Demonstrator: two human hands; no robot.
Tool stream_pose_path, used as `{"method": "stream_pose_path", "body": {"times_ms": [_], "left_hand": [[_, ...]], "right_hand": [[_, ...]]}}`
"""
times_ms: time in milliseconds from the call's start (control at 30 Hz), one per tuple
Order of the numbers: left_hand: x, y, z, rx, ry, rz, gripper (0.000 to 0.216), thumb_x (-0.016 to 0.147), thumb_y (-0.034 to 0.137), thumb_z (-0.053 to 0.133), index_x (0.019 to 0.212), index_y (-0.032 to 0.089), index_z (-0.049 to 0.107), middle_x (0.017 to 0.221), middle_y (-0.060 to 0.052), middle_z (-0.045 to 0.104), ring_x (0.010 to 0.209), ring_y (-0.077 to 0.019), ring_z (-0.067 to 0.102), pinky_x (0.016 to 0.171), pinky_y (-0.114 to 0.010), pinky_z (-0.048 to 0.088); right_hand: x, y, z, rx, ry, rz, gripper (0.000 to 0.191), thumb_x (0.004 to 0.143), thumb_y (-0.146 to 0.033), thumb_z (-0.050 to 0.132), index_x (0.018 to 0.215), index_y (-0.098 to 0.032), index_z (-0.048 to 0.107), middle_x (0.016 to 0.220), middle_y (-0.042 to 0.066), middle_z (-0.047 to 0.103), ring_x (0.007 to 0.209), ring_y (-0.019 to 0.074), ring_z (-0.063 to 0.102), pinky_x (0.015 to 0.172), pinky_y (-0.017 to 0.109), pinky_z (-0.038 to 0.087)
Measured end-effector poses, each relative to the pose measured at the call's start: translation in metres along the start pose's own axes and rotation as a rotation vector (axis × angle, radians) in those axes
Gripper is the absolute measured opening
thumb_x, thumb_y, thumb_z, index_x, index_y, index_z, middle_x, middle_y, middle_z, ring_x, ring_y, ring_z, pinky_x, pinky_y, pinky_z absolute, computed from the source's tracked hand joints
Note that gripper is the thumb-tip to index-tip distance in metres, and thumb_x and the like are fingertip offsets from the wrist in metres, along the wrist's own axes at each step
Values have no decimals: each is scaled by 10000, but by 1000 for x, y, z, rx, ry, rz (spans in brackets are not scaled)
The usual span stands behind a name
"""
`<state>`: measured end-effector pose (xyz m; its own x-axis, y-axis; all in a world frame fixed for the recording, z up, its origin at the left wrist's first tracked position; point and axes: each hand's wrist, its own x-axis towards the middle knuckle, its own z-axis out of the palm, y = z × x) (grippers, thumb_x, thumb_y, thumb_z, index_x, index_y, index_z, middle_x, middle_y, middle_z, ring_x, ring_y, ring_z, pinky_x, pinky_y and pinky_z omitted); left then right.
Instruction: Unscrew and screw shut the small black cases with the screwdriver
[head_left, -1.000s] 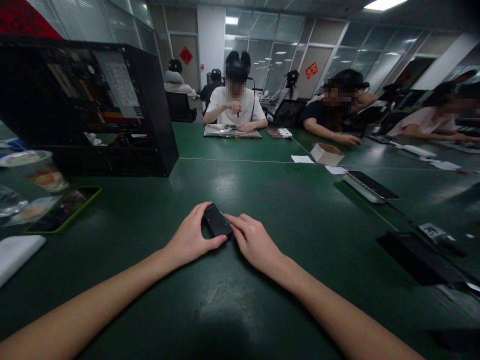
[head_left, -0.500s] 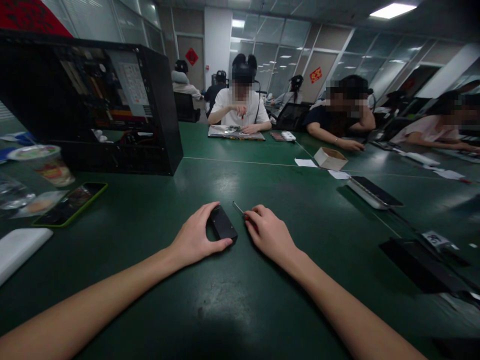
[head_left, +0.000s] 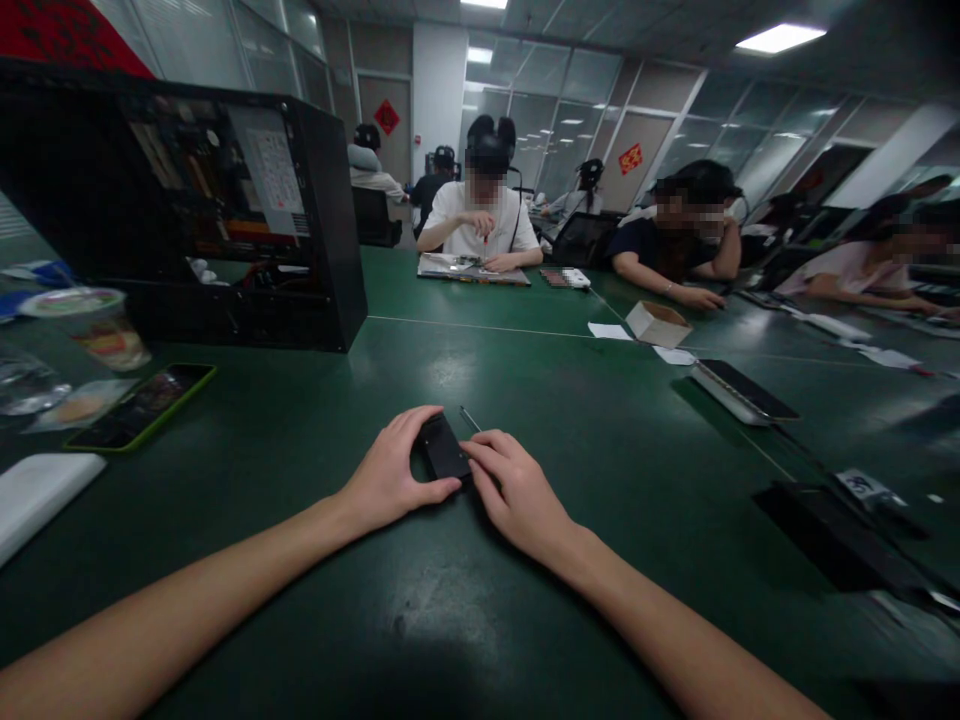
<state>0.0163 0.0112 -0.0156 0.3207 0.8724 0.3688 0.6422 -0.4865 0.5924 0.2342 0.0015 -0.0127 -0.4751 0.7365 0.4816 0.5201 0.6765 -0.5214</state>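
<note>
A small black box-shaped device (head_left: 442,446) lies on the green table (head_left: 525,380) in front of me. My left hand (head_left: 390,475) curls round its left side, thumb under the near end and fingers over the far end. My right hand (head_left: 516,490) rests against its right edge with the fingers bent. A thin metal pin or tool (head_left: 469,418) lies on the table just beyond my right fingers, apart from them.
An open black computer case (head_left: 180,200) stands at the left, with a lidded cup (head_left: 94,325), a green-cased phone (head_left: 139,405) and a white slab (head_left: 37,495) nearby. A phone on a white box (head_left: 739,390) and black parts (head_left: 840,525) lie right. Several people work across the table.
My right hand drew away from the black device and exposed the thin pin, then came back against the device's right edge. The left hand kept its hold. The camera tilted slightly.
</note>
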Motion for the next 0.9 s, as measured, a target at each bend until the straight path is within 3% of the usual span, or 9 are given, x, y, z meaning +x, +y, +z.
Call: {"method": "stream_pose_path", "body": {"times_ms": [233,467,733,800,900], "left_hand": [[1,4,-3,-155,42,-45,754,757,406,774,1419,200,477,1424,-150,583,1319,-350,553,1136,-523,425],[5,-4,-1,-415,58,-68,677,798,502,711,1369,204,505,1382,-150,617,1301,-346,576,1119,-497,452],[0,8,-7,-184,76,116,847,761,396,789,1493,240,392,1546,-149,420,1443,-362,395,1206,-526,333],[0,10,-9,-143,49,137,765,786,372,754,1471,262,431,1569,-137,387,1456,-370,368,1209,-550,311],[-1,12,-12,-142,78,143,513,795,345,705,1279,256,563,1514,-130,432,1402,-369,431,1173,-549,359]], "right_hand": [[-1,-7,1,141,2,37,320,991,-168,482,1277,-168,624,1188,117,635,1099,203,614,987,381,526],[-3,-15,6,86,-44,3,509,992,-208,485,1497,-193,424,1382,155,565,1293,249,536,1116,470,459],[-1,-15,11,15,-104,-44,697,939,-278,595,1556,-142,301,1484,193,496,1379,277,478,1155,493,424],[1,-17,13,-10,-101,-25,698,917,-267,604,1539,-121,323,1485,203,486,1382,285,472,1148,491,433],[2,-21,15,-49,-88,18,606,911,-216,559,1488,-117,405,1493,201,472,1389,281,468,1137,472,451]]}}
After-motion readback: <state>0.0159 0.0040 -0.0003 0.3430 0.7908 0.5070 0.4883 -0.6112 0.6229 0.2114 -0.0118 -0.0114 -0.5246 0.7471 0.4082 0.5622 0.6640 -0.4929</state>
